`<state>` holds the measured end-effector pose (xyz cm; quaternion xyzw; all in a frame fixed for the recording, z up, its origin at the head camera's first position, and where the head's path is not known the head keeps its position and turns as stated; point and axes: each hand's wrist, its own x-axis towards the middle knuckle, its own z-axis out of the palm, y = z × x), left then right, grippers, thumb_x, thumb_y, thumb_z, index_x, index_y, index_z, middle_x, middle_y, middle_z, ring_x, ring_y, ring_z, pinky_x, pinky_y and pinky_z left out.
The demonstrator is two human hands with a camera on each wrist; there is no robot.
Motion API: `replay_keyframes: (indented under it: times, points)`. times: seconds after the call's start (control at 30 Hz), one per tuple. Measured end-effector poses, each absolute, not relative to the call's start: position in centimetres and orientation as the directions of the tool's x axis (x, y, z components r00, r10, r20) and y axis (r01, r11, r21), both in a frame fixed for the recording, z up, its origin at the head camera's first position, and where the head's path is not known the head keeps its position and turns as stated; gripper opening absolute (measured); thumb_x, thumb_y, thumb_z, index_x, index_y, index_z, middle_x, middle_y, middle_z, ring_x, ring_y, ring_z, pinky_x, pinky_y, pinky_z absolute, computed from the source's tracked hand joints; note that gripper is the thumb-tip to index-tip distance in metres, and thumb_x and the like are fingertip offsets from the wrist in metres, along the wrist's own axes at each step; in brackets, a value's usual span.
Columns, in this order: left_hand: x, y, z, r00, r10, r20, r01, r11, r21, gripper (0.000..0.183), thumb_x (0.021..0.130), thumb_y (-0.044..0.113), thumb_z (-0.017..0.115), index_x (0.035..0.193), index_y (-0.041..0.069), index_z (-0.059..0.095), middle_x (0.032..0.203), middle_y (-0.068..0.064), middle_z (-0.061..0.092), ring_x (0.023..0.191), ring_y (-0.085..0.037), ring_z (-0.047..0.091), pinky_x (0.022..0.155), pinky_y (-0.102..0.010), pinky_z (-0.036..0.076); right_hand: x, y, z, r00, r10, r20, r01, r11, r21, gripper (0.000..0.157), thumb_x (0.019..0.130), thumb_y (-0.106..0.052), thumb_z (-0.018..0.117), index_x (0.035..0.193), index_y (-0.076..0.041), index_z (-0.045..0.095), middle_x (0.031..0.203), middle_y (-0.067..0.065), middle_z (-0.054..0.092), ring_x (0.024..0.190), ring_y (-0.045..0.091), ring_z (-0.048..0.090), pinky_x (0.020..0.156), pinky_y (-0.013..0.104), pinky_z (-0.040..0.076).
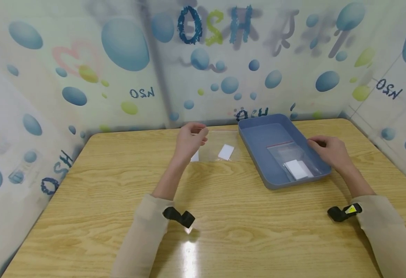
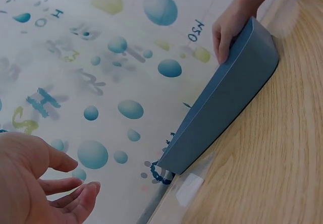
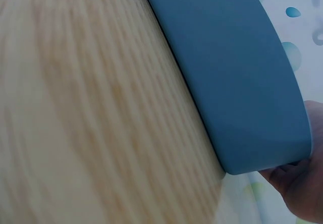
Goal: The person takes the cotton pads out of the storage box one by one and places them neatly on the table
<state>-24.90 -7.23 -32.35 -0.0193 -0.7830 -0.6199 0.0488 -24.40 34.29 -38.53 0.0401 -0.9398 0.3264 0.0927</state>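
A blue-grey tray (image 1: 266,133) sits at the back right of the table. My right hand (image 1: 330,151) grips its right wall, thumb and fingers at the rim; the right wrist view shows the fingers partly hidden behind the tray wall (image 3: 242,82). Inside the tray lies a clear zip bag (image 1: 280,151) with white rectangular pieces (image 1: 296,169). Left of the tray, a clear bag (image 1: 211,151) lies flat on the table with a white piece (image 1: 226,152) showing. Over that bag's left part hovers my left hand (image 1: 189,141), fingers loosely bent around nothing; it partly covers another white piece (image 1: 195,156).
The wood-grain table (image 1: 230,224) meets a patterned back wall (image 1: 203,96) just behind the tray and flat bag. Side walls stand at left and right. Each sleeve carries a black wrist camera (image 1: 179,217).
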Motion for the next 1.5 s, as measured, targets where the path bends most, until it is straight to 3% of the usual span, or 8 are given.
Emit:
replay_keyframes:
  times: [0.3, 0.63, 0.8, 1.13, 1.37, 1.5]
  points:
    - [-24.1, -5.6, -31.9, -0.993, 0.012, 0.120, 0.119, 0.286, 0.951, 0.027, 0.099, 0.014, 0.063, 0.120, -0.001, 0.065, 0.105, -0.016, 0.068, 0.091, -0.033, 0.070, 0.077, -0.032, 0.059, -24.2, 34.5, -38.6, -0.980, -0.010, 0.199, -0.132, 0.782, -0.610, 0.046, 0.106, -0.030, 0.053, 0.124, 0.010, 0.064, 0.118, 0.033, 0.064, 0.104, 0.044, 0.061, 0.069, 0.014, 0.040]
    - [-23.3, -4.2, -31.4, -0.993, 0.059, 0.105, 0.117, 0.287, 0.951, 0.030, 0.100, 0.017, 0.063, 0.125, 0.001, 0.060, 0.107, -0.014, 0.065, 0.093, -0.030, 0.070, 0.079, -0.032, 0.058, -24.3, 34.3, -38.7, -0.982, -0.007, 0.190, -0.123, 0.785, -0.608, 0.046, 0.106, -0.031, 0.053, 0.124, 0.009, 0.064, 0.118, 0.032, 0.064, 0.105, 0.043, 0.061, 0.074, 0.025, 0.043]
    - [-22.9, -3.4, -31.4, -0.992, 0.092, 0.092, 0.114, 0.277, 0.954, 0.031, 0.100, 0.018, 0.063, 0.127, 0.002, 0.058, 0.109, -0.013, 0.064, 0.093, -0.026, 0.069, 0.080, -0.032, 0.058, -24.2, 34.4, -38.6, -0.981, -0.006, 0.195, -0.126, 0.783, -0.609, 0.045, 0.106, -0.030, 0.053, 0.124, 0.009, 0.065, 0.117, 0.032, 0.064, 0.104, 0.043, 0.061, 0.073, 0.023, 0.043]
    - [-22.8, -1.2, -32.1, -0.979, 0.185, 0.084, 0.132, 0.265, 0.955, 0.033, 0.100, 0.014, 0.061, 0.129, -0.001, 0.055, 0.110, -0.015, 0.064, 0.099, -0.036, 0.068, 0.077, -0.031, 0.058, -24.3, 34.4, -38.6, -0.983, -0.004, 0.182, -0.116, 0.781, -0.613, 0.046, 0.106, -0.031, 0.052, 0.125, 0.009, 0.064, 0.119, 0.032, 0.064, 0.105, 0.042, 0.060, 0.074, 0.023, 0.043]
    - [-22.6, 0.2, -32.6, -0.975, 0.214, 0.053, 0.109, 0.261, 0.959, 0.034, 0.101, 0.017, 0.063, 0.129, 0.000, 0.054, 0.107, -0.013, 0.064, 0.092, -0.030, 0.068, 0.076, -0.032, 0.059, -24.4, 34.4, -38.6, -0.981, -0.007, 0.196, -0.127, 0.785, -0.607, 0.044, 0.106, -0.030, 0.053, 0.123, 0.008, 0.065, 0.117, 0.032, 0.065, 0.103, 0.041, 0.061, 0.072, 0.021, 0.042]
    - [-22.6, 1.0, -32.8, -0.973, 0.230, 0.020, 0.080, 0.258, 0.963, 0.035, 0.101, 0.018, 0.063, 0.130, 0.000, 0.053, 0.106, -0.013, 0.065, 0.095, -0.034, 0.069, 0.078, -0.036, 0.059, -24.4, 34.4, -38.6, -0.981, -0.007, 0.196, -0.126, 0.788, -0.603, 0.044, 0.106, -0.030, 0.053, 0.124, 0.008, 0.065, 0.117, 0.032, 0.065, 0.103, 0.041, 0.061, 0.073, 0.025, 0.043]
